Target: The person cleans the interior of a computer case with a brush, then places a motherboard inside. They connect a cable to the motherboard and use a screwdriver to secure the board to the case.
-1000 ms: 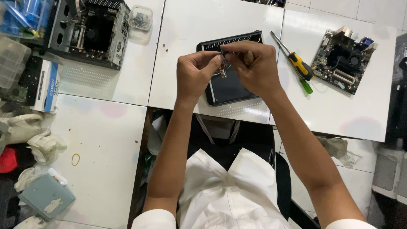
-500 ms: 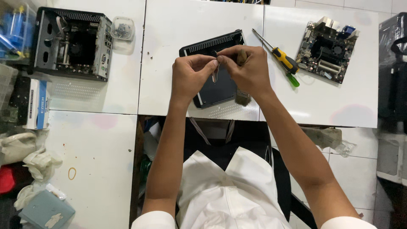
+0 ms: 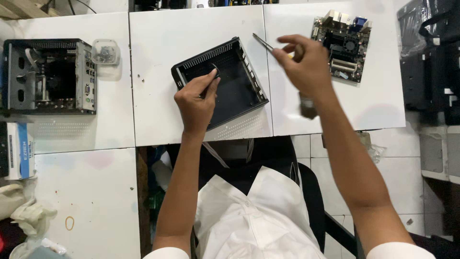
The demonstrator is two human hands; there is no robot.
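A black open metal case (image 3: 235, 91) with perforated walls lies tilted on the middle of the white table (image 3: 153, 57), its hollow facing up and dark inside. The left hand (image 3: 196, 103) rests over its near-left part, fingers pinched narrowly on a small dark part (image 3: 215, 72) held just inside the case. The right hand (image 3: 306, 62) hovers to the right of the case, fingers loosely curled around the handle of a screwdriver (image 3: 264, 44), whose metal shaft points toward the case's far corner.

Just beyond the right hand lies a bare green circuit board (image 3: 342, 45) with a small fan and a blue connector. At the far left stands a grey computer chassis (image 3: 48, 76), open on top, with cables and brackets inside. Beside its far-right corner sits a small clear plastic cup (image 3: 105, 52) holding what look like little metal screws. At the left edge lies a white box with a blue stripe (image 3: 21, 151).
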